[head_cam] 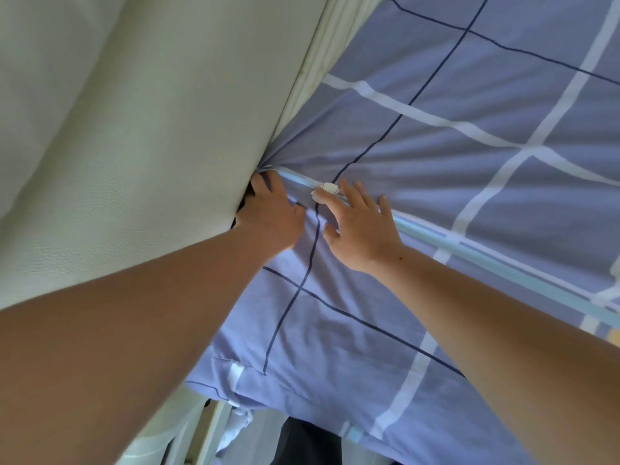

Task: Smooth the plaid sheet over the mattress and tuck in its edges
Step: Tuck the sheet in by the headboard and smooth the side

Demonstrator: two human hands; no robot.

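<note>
The blue plaid sheet (469,203), crossed by dark and white lines, covers the mattress and fills the right and lower view. Its fabric bunches into creases toward the wall. My left hand (271,213) lies flat on the sheet with its fingertips pushed into the dark gap between mattress and wall, so I cannot see what they touch. My right hand (359,226) presses flat on the sheet beside it, fingers spread, one fingertip wrapped in white tape. A pale blue striped hem (486,263) runs diagonally under my right hand.
A white textured wall (134,129) fills the left side, close against the bed. A cream ribbed bed edge (322,52) runs along the wall at the top. Below the sheet's loose corner (231,374) a white frame and dark floor show.
</note>
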